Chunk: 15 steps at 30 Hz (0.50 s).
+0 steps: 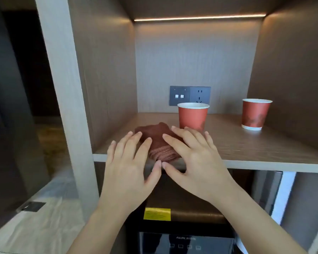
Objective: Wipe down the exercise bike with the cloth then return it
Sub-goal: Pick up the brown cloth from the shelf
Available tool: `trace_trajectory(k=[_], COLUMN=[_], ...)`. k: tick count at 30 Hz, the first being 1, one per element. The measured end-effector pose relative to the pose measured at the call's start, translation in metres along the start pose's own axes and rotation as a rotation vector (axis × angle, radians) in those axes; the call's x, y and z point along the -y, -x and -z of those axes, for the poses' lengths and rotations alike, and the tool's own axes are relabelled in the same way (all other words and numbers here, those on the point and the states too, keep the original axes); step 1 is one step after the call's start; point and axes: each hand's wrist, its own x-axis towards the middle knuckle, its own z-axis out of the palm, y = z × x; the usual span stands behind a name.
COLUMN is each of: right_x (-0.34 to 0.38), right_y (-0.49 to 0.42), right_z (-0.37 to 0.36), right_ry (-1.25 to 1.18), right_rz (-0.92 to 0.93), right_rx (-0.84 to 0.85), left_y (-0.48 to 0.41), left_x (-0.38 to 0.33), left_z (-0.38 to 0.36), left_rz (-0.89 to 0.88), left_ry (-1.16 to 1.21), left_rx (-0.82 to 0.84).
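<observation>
Brown cloth point(157, 142) lies bunched at the front edge of the shelf point(246, 145), just ahead of my palms; left hand point(128, 162) and right hand point(193, 156) flank it equally near; fingers straight, spread, resting on it, gripping nothing.

A wooden shelf point(246, 143) carries a folded brown cloth point(158, 142) near its front edge and two red paper cups point(192, 116) point(255, 114) behind.

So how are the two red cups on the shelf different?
The left cup stands just behind the right hand, its base hidden; the right cup stands alone, its white base showing. The right cup shows a wide darker print; the left cup only a corner of one. Both are upright, red, white-rimmed.
</observation>
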Motion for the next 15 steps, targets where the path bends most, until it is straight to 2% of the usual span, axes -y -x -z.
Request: trace_trajectory(k=[3,11,15], right_x=[0.008,-0.006,-0.023], right_y=[-0.010,-0.003,0.010], right_z=[-0.002,0.002,0.022], right_ry=[-0.010,-0.149,-0.215], right_rz=[0.069,0.108,0.115], right_rx=[-0.006,-0.004,0.091], left_y=[-0.003,-0.007,-0.011], left_x=[0.008,0.031,0.031], left_z=[0.000,-0.010,-0.013], left_rz=[-0.033,-0.033,-0.060], left_ry=[0.029,0.082,0.097], left_rx=[-0.007,0.000,-0.032])
